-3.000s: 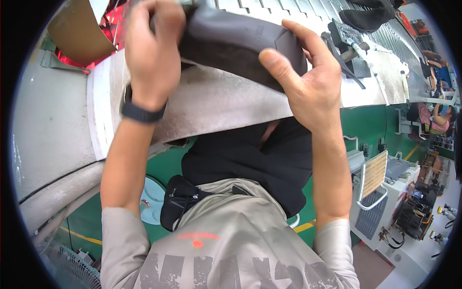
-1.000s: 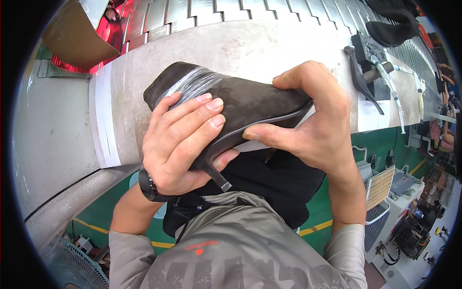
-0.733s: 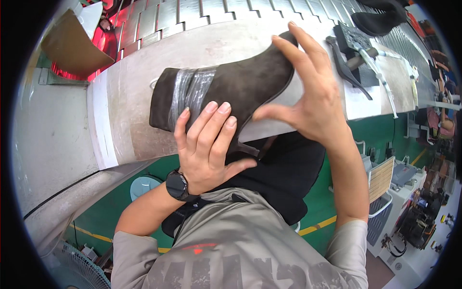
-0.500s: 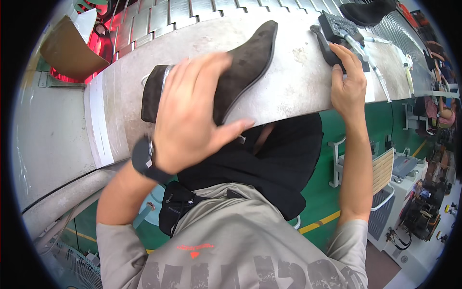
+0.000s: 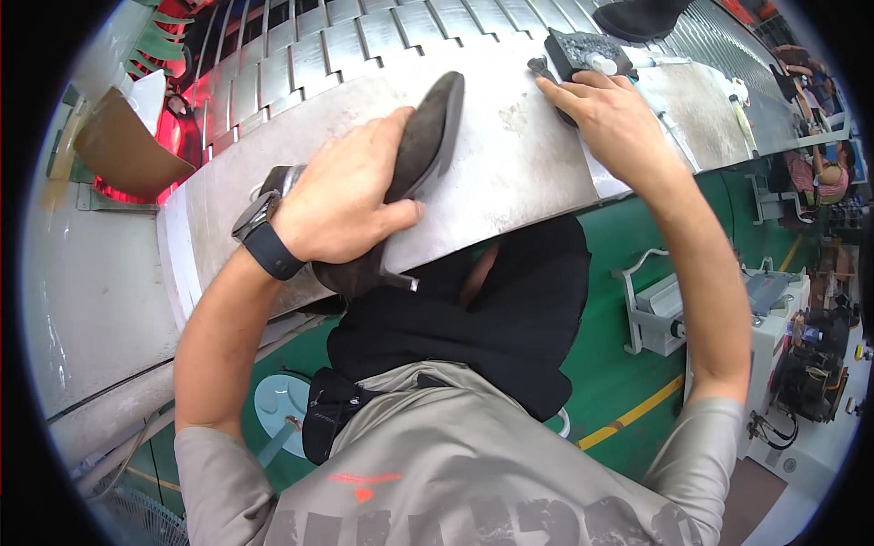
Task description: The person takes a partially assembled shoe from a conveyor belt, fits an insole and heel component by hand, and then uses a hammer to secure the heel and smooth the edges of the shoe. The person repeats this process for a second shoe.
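My left hand (image 5: 341,196) is closed over a dark brown suede boot (image 5: 421,146), its thumb on the near side. The boot's toe points away from me and its sole faces right. The heel end shows below my hand, at the bench's front edge; the palm hides the middle. At the back right, my right hand (image 5: 605,114) has its fingers curled over a dark tool with a narrow handle (image 5: 539,67); the fingers hide much of it. Right behind those fingers sits a dark, rough-topped block or box (image 5: 578,53), with a white round cap or bottle end (image 5: 601,63) beside it.
The pale workbench (image 5: 510,173) runs across in front of me, with a slatted metal conveyor (image 5: 364,45) behind it. Another black boot (image 5: 642,16) stands on the conveyor. Light tubes or tools lie to the right. A brown curved panel (image 5: 127,146) stands at the left, near red light.
My left hand has closed on the boot and tilted it, swinging its toe left and its sole into view. The right hand has turned, with its fingers now curled over the tool beside the block.
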The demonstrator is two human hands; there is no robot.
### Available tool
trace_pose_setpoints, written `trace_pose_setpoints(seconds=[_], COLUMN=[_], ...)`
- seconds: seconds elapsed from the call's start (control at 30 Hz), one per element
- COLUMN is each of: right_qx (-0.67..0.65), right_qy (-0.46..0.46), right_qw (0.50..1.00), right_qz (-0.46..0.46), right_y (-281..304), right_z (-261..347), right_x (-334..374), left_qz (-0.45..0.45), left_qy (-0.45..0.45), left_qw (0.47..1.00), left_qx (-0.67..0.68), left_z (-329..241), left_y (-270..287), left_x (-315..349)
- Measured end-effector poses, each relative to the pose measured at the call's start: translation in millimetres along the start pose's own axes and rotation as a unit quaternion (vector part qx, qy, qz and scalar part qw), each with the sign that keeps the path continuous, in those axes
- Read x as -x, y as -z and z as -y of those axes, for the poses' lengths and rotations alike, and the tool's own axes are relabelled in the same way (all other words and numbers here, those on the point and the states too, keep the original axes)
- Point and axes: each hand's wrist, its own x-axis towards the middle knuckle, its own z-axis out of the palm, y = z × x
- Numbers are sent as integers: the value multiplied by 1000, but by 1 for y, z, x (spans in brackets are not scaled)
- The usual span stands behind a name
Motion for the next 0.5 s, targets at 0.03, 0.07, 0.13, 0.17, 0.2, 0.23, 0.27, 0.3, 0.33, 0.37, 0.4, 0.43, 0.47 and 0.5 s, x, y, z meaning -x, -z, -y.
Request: trace_pose_setpoints(seconds=[0.03,0.07,0.13,0.17,0.2,0.23,0.27,0.3,0.33,0.37,0.4,0.43,0.47,0.5], right_qx=[-13,-26,-43,-99,-153,-189,-238,-235,-230,-231,-263,-293,-363,-418], right_qy=[10,19,39,28,14,18,-18,-44,-71,-71,-131,-190,-208,-251], right_qw=[998,992,989,982,972,965,955,961,965,964,955,937,906,871], right_qz=[62,125,138,157,177,178,175,139,104,107,44,-18,-70,-67], right_y=[5,11,21,24,30,26,26,25,23,17,9,7,17,32], right_z=[-5,-10,-2,8,18,30,43,56,67,78,89,103,124,143], right_x=[-4,-7,-9,-7,-5,2,7,11,15,22,28,25,27,30], left_qz=[6,5,69,62,62,68,74,75,68,62,62,74,86,109], left_qy=[-33,-31,-40,-44,-42,-37,-31,-28,-41,-53,-48,-51,-52,-35], left_qw=[999,1000,996,997,997,996,996,996,996,995,995,993,990,985], left_qx=[3,1,33,23,25,35,44,47,51,55,56,79,101,129], left_z=[2,3,-4,1,1,0,0,0,2,4,7,13,17,16], left_y=[1,4,10,7,9,10,11,12,12,11,13,13,15,18], left_x=[1,3,6,7,7,6,5,6,5,4,4,2,2,1])
